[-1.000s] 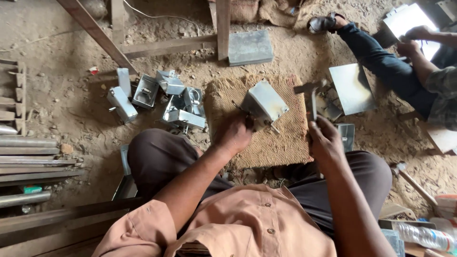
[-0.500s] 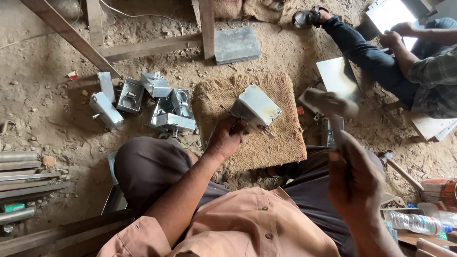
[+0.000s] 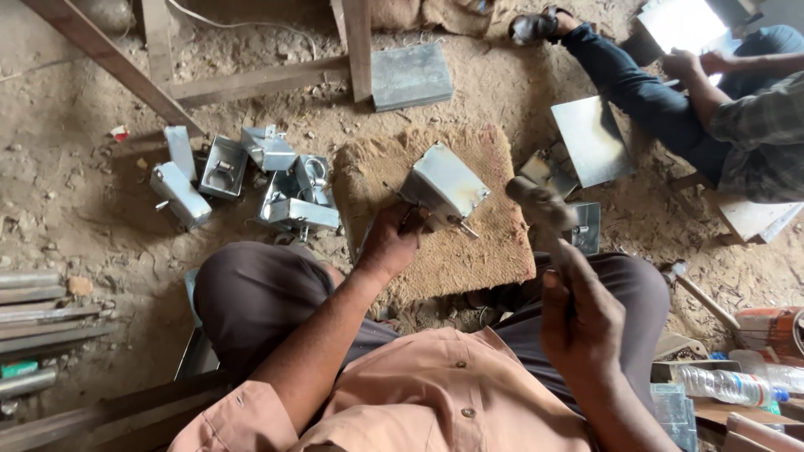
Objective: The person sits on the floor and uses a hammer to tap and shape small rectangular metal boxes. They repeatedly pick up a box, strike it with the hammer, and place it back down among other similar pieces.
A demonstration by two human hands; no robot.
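— Where's the metal box (image 3: 444,186) sitting?

— On the brown mat (image 3: 477,251) on the dirt floor, tilted, just ahead of the knees. The left hand (image 3: 389,244) grips its near corner, fingers closed round the edge.

— And the other hand?

— The right hand (image 3: 578,314) is wrapped tight round a hammer (image 3: 543,208); the head, blurred, hangs just right of the box, not touching it that I can tell.

— Anything else around?

— A heap of similar metal boxes (image 3: 276,188) lies on the floor to the left of the mat. A flat grey plate (image 3: 410,75) lies beyond it. At the lower right there's a clear plastic bottle (image 3: 729,385) lying on its side with a blue cap, and above it an orange-and-white tin (image 3: 775,331). Another person (image 3: 712,109) sits at the upper right.
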